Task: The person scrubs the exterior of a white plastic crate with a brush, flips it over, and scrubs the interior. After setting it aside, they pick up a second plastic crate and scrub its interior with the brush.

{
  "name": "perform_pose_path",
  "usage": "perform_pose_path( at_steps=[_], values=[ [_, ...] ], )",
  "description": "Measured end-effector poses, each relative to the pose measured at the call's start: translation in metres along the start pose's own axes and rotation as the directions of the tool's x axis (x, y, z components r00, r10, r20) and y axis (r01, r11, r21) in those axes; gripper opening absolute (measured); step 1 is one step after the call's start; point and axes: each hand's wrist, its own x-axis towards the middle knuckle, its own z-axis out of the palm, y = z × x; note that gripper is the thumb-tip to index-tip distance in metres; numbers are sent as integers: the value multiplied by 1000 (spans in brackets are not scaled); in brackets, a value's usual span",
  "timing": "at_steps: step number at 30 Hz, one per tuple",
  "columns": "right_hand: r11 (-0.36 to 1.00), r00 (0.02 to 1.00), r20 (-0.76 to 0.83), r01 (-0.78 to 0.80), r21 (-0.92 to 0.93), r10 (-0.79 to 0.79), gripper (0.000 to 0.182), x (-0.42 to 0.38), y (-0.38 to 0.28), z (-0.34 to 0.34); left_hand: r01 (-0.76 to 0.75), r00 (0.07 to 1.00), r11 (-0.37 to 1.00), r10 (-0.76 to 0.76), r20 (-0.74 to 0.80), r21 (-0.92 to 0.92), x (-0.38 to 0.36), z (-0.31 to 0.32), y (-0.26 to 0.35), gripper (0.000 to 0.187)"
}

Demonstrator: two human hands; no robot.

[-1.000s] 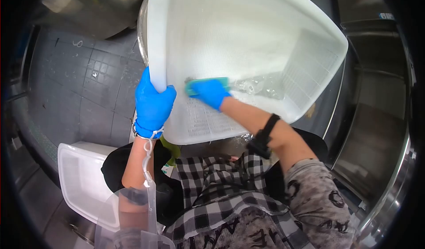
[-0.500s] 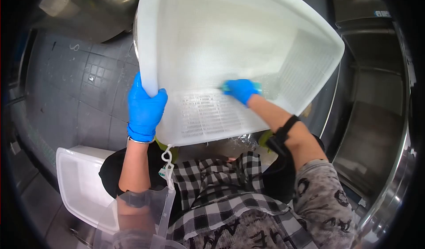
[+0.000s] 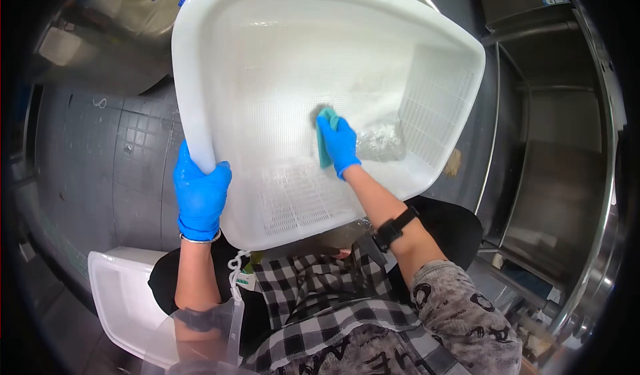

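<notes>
White perforated basket (image 3: 280, 75), tilted up before the chest, left hand (image 3: 199, 195) clamped on its near-left rim, right hand (image 3: 339, 143) closed flat on green sponge (image 3: 325, 135) inside: risk of 1-handed wet grip slipping under scrubbing pressure.

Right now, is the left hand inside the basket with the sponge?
No, the left hand grips the white basket's outer rim, while the right hand presses the green sponge inside.
</notes>
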Motion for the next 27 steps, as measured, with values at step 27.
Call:
perform_pose_path(
  at_steps=[27],
  values=[
    [887,777,519,456,-74,-356,41,99,-54,-18,135,990,983,-131,43,-121,-7,7,-15,45]
  ],
)
